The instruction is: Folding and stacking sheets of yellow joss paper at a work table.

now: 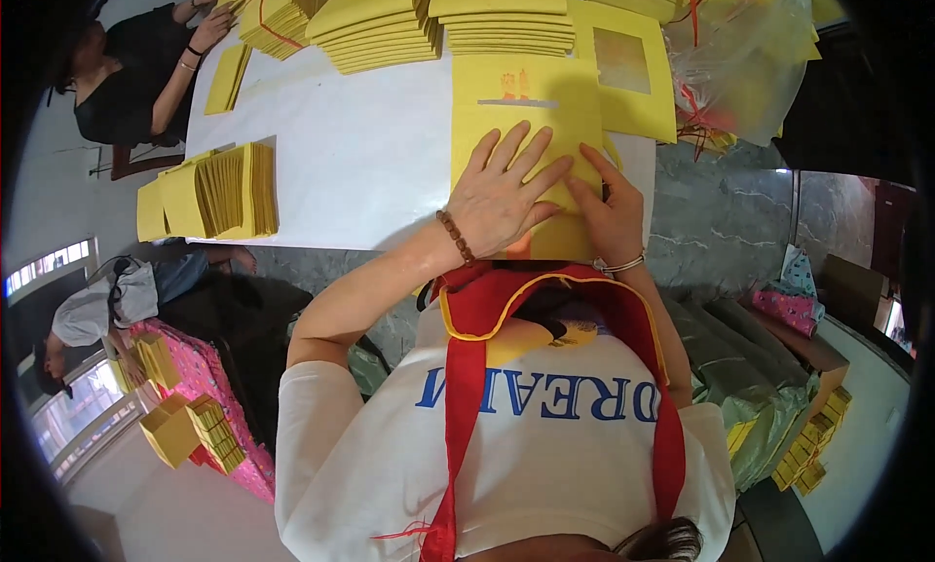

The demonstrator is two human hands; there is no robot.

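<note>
A yellow paper sheet with a small red mark near its top lies at the near edge of the white table. My left hand lies flat on the sheet, fingers spread, a brown bead bracelet on the wrist. My right hand presses the sheet's right side, index finger stretched out along a fold, a thin bangle on the wrist. Neither hand grips anything.
Stacks of folded yellow paper line the far side, and a fanned stack sits at the left edge. A clear plastic bag lies at right. One person sits at the far left; another crouches by yellow bundles.
</note>
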